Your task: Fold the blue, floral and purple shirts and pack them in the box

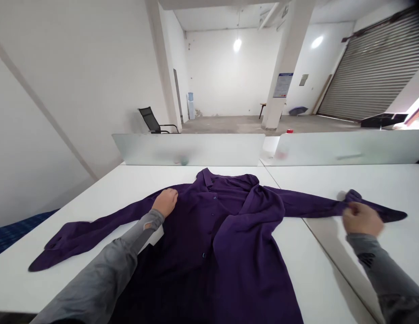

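A dark purple button-up shirt lies spread on the white table, its collar toward the far side and both sleeves stretched out sideways. The front is partly open, and the right-hand front panel is bunched in folds. My left hand rests at the left shoulder, fingers curled down and closed on the cloth. Out at the right, my right hand is closed on the sleeve near its cuff, slightly blurred. The cuff end bends and sticks up beyond that hand. The left sleeve lies slack, its cuff near the table's left edge.
The white table has a seam running through its right part. Frosted divider panels stand along its far edge. Beyond are a black chair, a water dispenser and a pillar. Blue patterned cloth lies at far left.
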